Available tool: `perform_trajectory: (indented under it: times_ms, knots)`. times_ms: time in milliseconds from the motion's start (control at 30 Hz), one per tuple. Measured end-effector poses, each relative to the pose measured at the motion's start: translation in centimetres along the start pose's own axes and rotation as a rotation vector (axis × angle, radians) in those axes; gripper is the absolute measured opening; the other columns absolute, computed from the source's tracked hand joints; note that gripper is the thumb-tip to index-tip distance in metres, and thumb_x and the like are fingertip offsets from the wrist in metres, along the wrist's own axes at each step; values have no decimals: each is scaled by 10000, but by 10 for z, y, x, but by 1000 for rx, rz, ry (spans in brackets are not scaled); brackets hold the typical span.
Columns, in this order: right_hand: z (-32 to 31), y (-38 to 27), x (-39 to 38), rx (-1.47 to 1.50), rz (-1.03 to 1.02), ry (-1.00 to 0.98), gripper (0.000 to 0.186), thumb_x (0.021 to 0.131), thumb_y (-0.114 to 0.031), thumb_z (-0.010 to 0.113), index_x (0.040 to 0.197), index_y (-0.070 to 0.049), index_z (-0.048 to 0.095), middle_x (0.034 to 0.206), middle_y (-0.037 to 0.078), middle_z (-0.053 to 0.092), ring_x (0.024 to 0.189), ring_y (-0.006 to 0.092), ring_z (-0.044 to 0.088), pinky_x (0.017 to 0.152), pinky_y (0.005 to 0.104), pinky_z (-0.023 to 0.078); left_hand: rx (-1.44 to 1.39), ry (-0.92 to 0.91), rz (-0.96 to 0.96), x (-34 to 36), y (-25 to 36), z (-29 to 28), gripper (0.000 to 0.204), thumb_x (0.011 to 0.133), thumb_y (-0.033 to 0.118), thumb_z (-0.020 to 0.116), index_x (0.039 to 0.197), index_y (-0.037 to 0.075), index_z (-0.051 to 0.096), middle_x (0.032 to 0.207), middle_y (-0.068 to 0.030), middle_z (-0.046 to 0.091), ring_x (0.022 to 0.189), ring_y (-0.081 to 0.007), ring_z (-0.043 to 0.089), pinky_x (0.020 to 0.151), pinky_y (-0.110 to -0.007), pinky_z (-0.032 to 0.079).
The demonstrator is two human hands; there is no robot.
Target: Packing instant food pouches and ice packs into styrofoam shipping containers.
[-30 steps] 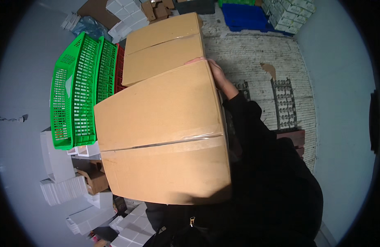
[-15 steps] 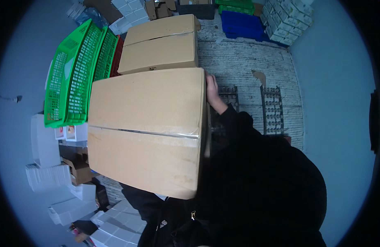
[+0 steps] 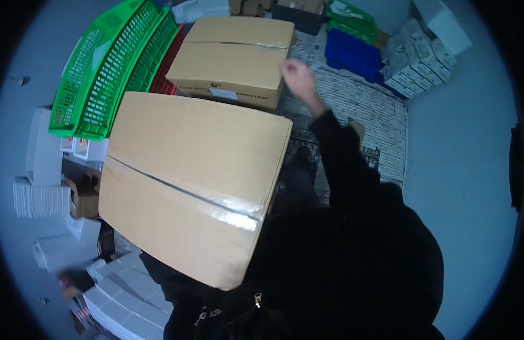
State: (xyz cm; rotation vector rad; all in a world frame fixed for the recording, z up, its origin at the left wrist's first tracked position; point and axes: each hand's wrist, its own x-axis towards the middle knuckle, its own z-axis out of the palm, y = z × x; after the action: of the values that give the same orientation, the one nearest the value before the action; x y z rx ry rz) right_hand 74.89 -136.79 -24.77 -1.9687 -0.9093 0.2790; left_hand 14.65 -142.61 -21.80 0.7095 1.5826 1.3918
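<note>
A large brown cardboard box (image 3: 199,153) fills the middle, its top flaps meeting at a seam with shiny clear tape at the right end. It sits tilted close against my dark jacket. My right hand (image 3: 299,84) is off this box, with fingers curled in and nothing visible in them. It hovers by the upper right edge of a second brown cardboard box (image 3: 231,56), which stands just beyond the first; contact cannot be made out. My left hand does not show; the large box and jacket cover that side.
Green plastic crates (image 3: 97,73) stand tilted at the left, beside a red crate (image 3: 164,76). White boxes (image 3: 129,294) are stacked at lower left. Blue crates (image 3: 353,54) and stacked white cartons (image 3: 418,59) stand far right, along the pale wall (image 3: 463,170).
My right hand has left the large box's right side and moved forward to the farther box. The large box now appears turned clockwise, its near end shifted left, and the view has shifted.
</note>
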Motion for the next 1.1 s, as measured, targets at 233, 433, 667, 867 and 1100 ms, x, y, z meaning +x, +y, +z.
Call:
perform_trajectory:
  times_ms: [233,433,667,867,1100]
  knots:
    - [48,-11,110,-676,-8,-173,659,758,-506,635,1154,13,541,1271,262,451,1223,394,374,1017,431,303,171,510,192,68,68,-20,412,920,315,460,1177,-1,518,1130,-133,590,995,-245,572,832,-350,459]
    - [23,-14,138,-575,-7,-574,614,726,-557,658,1044,-32,630,1092,171,616,1038,317,588,837,381,493,172,827,196,-129,87,-18,384,861,360,545,1075,40,541,913,-77,615,835,-191,578,752,-331,435]
    - [-8,-91,26,27,-568,-790,246,715,-185,642,878,-14,569,923,199,575,871,367,595,754,447,493,185,765,100,-171,57,43,366,849,339,604,994,3,584,828,-92,646,708,-189,612,639,-284,495]
    - [11,-80,1,101,-653,-801,336,720,-195,634,995,-27,538,982,205,517,837,389,581,719,475,492,1143,906,314,-177,59,122,491,737,426,707,939,-14,627,843,-156,655,779,-292,617,730,-393,465]
    - [13,-53,44,474,-403,-827,336,723,-189,665,1019,-67,561,987,174,589,849,309,614,716,386,500,1308,1158,130,-193,65,157,507,724,450,662,1029,47,626,934,-210,649,897,-394,606,801,-468,456]
